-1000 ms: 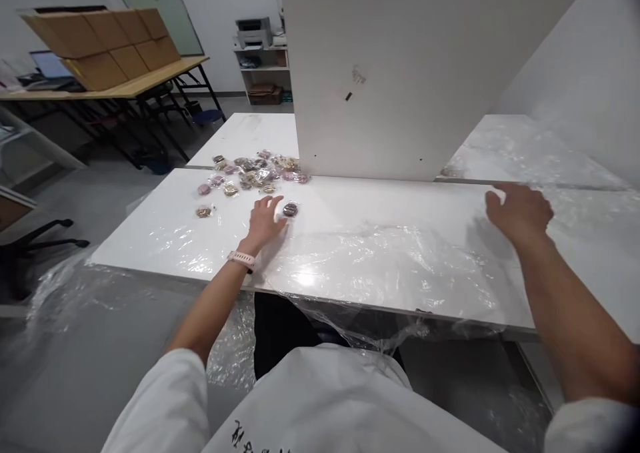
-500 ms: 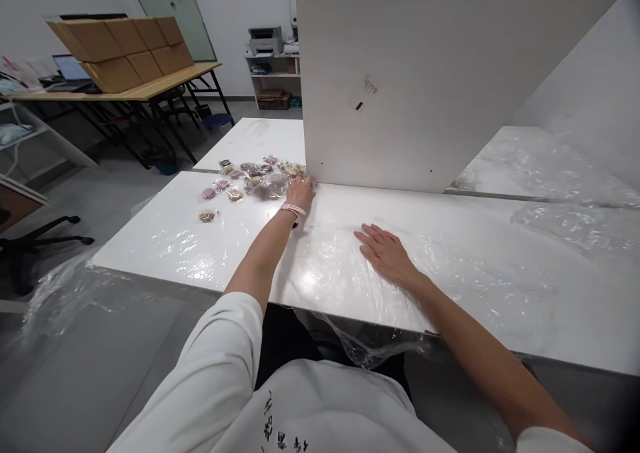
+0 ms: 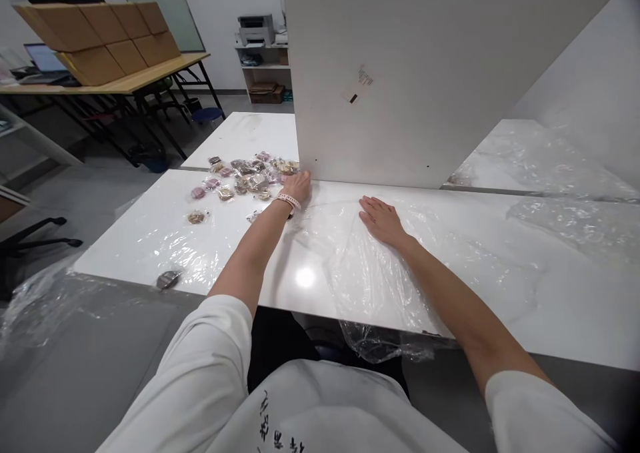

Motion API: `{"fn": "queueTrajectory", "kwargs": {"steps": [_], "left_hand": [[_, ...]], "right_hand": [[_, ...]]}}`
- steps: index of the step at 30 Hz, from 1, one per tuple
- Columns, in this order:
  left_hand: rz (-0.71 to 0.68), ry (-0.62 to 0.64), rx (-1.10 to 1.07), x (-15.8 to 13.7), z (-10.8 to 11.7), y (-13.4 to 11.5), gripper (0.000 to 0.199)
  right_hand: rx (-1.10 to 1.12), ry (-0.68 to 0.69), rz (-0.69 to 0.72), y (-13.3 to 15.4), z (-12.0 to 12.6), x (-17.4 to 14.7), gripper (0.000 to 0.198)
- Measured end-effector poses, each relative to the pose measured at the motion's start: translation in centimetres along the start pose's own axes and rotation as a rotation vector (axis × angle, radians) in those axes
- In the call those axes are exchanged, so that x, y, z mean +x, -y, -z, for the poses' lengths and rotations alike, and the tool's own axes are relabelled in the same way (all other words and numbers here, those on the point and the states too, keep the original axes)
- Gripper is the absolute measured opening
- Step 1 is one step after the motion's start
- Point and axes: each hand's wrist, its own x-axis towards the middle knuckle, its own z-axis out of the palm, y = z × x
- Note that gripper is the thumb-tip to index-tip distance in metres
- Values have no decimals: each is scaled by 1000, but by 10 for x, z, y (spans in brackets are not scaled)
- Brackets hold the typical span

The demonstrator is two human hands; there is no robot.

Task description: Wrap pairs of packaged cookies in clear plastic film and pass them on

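Beside the lower left corner of an upright white panel [image 3: 370, 126], my left hand [image 3: 299, 186] has its fingers curled down at the tabletop. What they hold, if anything, is hidden. Just left of it lies a loose heap of small round pieces in clear wrappers [image 3: 257, 181], pink, tan and brown, perhaps biscuits. My right hand [image 3: 383, 219] rests open and flat, palm down, on a thin clear plastic film [image 3: 370, 279] that is wrinkled over the white table [image 3: 280, 293]. A dark wrapped round piece [image 3: 167, 279] lies at the table's front left edge.
More crumpled film [image 3: 565, 219] covers the table at right and hangs off its front edge. Behind at left, cardboard boxes [image 3: 115, 39] stand on a wooden table [image 3: 145, 79] with a laptop [image 3: 45, 59]. A printer [image 3: 256, 31] sits on a shelf.
My right hand has slid forward over the film, which shifted with it. A dark wrapped piece now shows at the front left edge. My left hand stays by the panel corner.
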Motion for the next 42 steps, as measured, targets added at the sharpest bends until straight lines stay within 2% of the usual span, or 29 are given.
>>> {"fn": "queueTrajectory", "kwargs": {"steps": [4,6,9,11,13,15,18,19,21,24,27,29,31,32,34,35,37,39,41,42], "left_hand": [[11,-19,-5,0,11,-1,51],[3,-117,-47,-12,24,-11,53],[-141,-348,-162,-58,43,-50,52],[-355,-389,-218,-103,42,-88,50],[-617,-363,-203,-149,26,-126,48],[-859,-298,-123,-184,-1,-156,48],[-1020,-212,-31,-203,-42,-177,34],[-1021,-205,-38,-203,-51,-178,33],[-973,-207,-94,-201,-57,-171,54],[-900,-158,-205,-210,-47,-140,81],[-865,-42,-287,-237,-40,-94,87],[-791,-54,-292,-258,-47,-67,80],[-727,-119,-265,-277,-61,-54,64],[-698,-155,-251,-284,-68,-52,56],[-644,-225,-241,-291,-79,-59,43],[-624,-257,-246,-292,-82,-65,37],[-602,-316,-276,-290,-85,-76,27],[-606,-365,-340,-287,-84,-83,15],[-617,-391,-438,-285,-79,-85,2],[-620,-394,-498,-285,-76,-84,3]], "right_hand": [[3,-66,-5,-3,-3,13,52],[35,-112,-22,-3,-5,16,48],[128,-205,-82,-6,-7,17,44],[210,-269,-127,-8,-7,18,42],[270,-306,-155,-12,-6,17,39],[349,-325,-172,-15,-4,16,37],[518,-332,-198,-18,0,15,33],[571,-313,-199,-19,4,15,32],[653,-237,-198,-18,16,14,33],[685,-180,-165,-14,52,-11,38],[537,-317,4,1,87,-86,36],[424,-471,158,20,91,-160,33],[295,-598,270,41,72,-234,24],[205,-658,273,52,56,-266,27],[-50,-709,137,69,16,-311,44],[-155,-701,47,74,-4,-323,51],[-301,-704,-105,79,-38,-328,56],[-336,-757,-155,80,-55,-320,49],[-278,-813,-107,79,-51,-308,36],[-219,-817,-65,79,-40,-304,32]]}}
